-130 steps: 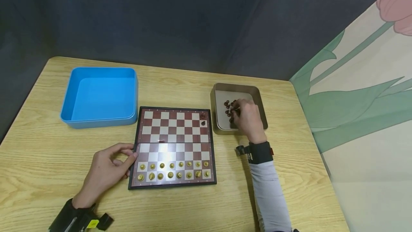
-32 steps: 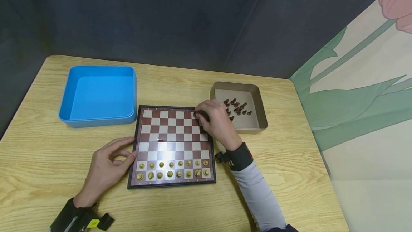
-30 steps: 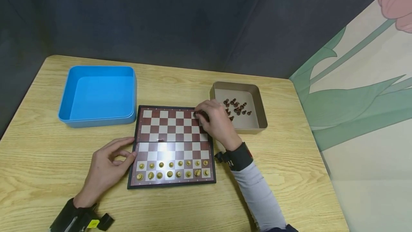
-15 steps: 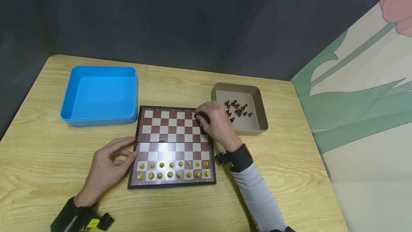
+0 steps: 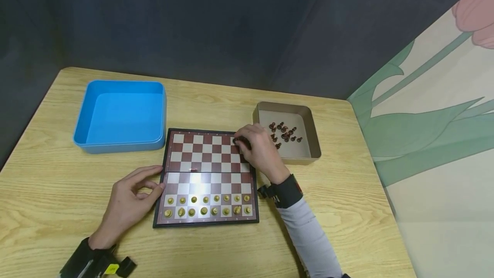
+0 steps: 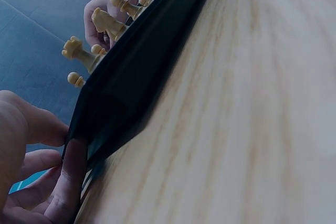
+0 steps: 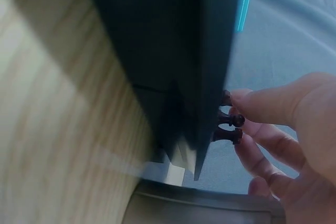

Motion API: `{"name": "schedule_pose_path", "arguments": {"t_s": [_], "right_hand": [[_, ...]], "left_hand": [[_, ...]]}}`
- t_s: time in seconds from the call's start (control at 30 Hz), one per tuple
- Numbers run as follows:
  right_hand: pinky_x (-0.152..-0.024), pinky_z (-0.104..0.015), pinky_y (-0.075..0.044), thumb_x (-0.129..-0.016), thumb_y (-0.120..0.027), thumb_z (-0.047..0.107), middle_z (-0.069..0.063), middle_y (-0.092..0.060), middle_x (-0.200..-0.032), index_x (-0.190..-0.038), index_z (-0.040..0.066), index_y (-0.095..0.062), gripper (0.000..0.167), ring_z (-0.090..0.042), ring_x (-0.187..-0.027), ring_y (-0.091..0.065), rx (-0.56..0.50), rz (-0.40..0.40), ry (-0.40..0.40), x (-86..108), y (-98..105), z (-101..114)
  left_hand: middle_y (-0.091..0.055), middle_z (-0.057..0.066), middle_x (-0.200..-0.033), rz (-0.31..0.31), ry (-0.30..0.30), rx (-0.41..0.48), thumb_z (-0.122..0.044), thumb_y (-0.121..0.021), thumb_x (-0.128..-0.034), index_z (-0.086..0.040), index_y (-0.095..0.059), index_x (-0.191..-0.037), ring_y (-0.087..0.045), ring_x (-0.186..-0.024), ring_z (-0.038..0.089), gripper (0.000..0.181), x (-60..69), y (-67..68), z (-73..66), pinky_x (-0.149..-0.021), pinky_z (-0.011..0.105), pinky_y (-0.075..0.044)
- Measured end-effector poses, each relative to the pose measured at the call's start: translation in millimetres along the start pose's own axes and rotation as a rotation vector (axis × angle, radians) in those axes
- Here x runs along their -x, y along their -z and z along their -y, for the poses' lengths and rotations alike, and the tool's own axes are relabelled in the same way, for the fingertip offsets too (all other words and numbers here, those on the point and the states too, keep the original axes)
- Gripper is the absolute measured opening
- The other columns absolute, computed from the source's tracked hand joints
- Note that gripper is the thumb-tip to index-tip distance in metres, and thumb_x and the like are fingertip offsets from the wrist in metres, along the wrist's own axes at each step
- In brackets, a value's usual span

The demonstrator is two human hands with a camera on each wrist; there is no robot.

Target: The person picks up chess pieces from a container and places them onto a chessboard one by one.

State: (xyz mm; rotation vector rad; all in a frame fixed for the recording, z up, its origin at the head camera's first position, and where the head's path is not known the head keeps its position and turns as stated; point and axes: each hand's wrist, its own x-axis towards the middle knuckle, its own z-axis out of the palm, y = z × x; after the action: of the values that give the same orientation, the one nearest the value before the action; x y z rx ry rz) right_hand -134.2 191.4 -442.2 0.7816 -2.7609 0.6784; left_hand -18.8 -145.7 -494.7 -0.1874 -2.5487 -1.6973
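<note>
A brown and white chessboard [image 5: 200,179] lies on the table with two rows of gold pieces [image 5: 204,210] along its near side. My left hand [image 5: 129,207] touches the board's left edge with its thumb and fingers, the fingers loosely bent. At the far right corner, my right hand [image 5: 262,149] pinches a dark brown chess piece [image 7: 226,98] against the board; its kind is mostly hidden by the fingers. Beside it in the right wrist view stand a dark pawn [image 7: 234,119] and a dark rook [image 7: 228,135], hidden under the hand from the head.
To the right of the board, a brownish tin [image 5: 314,140] holds several dark chess pieces [image 5: 285,134]. An open blue box [image 5: 123,117] stands at the back left. Dark cloth [image 5: 193,25] hangs behind the table, and a flowered curtain [image 5: 436,128] on the right.
Earlier my right hand was in the tin among the dark pieces; it has since moved left to the board's far right corner with one. Over the last second both hands stay nearly still.
</note>
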Motion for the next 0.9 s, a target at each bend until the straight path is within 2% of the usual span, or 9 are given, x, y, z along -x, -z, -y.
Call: {"name": "schedule_pose_path", "arguments": {"t_s": [0.33, 0.67, 0.9], "right_hand": [[-0.095, -0.044, -0.056, -0.097, -0.079, 0.007, -0.008, -0.078, -0.113, -0.111, 0.005, -0.079, 0.014, -0.028, -0.108, -0.069, 0.002, 0.018, 0.005, -1.3, -1.8, 0.7], [-0.094, -0.044, -0.056, -0.097, -0.079, 0.008, -0.007, -0.078, -0.113, -0.110, 0.007, -0.079, 0.014, -0.028, -0.108, -0.069, 0.014, 0.030, 0.000, -0.2, -2.5, 1.7], [-0.095, -0.045, -0.053, -0.096, -0.079, 0.009, -0.006, -0.078, -0.115, -0.111, 0.008, -0.079, 0.015, -0.027, -0.111, -0.069, 0.019, 0.015, -0.005, -0.3, 4.5, 1.2]], "left_hand": [[-0.066, 0.019, -0.136, 0.006, 0.000, -0.014, 0.006, -0.076, -0.0940, 0.001, -0.069, -0.137, -0.070, -0.084, -0.004, 0.044, 1.8, -1.1, 5.0, -0.063, 0.022, -0.064], [-0.066, 0.017, -0.135, 0.021, 0.024, -0.034, 0.004, -0.076, -0.0949, -0.001, -0.068, -0.138, -0.071, -0.085, -0.004, 0.045, 4.4, -0.8, 6.0, -0.064, 0.023, -0.064], [-0.067, 0.017, -0.133, 0.018, 0.001, -0.038, 0.006, -0.076, -0.0939, -0.001, -0.069, -0.138, -0.070, -0.085, -0.004, 0.045, 0.7, -1.2, 5.7, -0.062, 0.022, -0.064]]}}
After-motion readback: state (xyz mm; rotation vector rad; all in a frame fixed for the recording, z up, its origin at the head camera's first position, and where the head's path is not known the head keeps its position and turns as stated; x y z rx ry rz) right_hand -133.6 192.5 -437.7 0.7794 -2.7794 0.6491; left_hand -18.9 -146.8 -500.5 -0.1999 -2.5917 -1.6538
